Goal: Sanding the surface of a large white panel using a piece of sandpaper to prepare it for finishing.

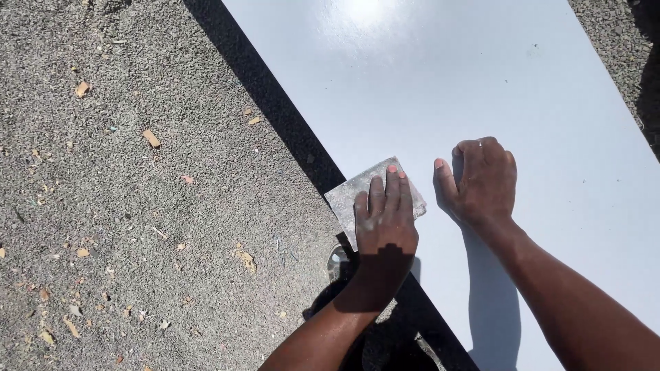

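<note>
A large, flat, glossy white rectangular board (pixel 481 89) is seen lying across grey gravelly ground (pixel 137 206), which is strewn with small tan wood chips (pixel 151 138) and sawdust; a dark band of shadow (pixel 275 103) is cast along the board's left edge. A square, dusty grey sheet of abrasive paper (pixel 357 191) is laid on the board at its left edge, one corner reaching slightly past that edge; it is covered in part by the left hand (pixel 385 220), which is pressed flat on top of it, the fingers held straight and close together with the tips pointing up the board; nothing is pinched, the sheet merely being held down under the palm and fingers. The right hand (pixel 481 182) is rested on the bare white surface just beside the sheet, toward the board's middle; its fingers are curled under into a loose fist, the thumb is stretched out toward the left hand, and nothing is seen held in it. The two hands are close but apart. A bright glare of sunlight (pixel 364 10) is reflected near the board's far end; a shadow of the right forearm is thrown on the board beneath it.
</note>
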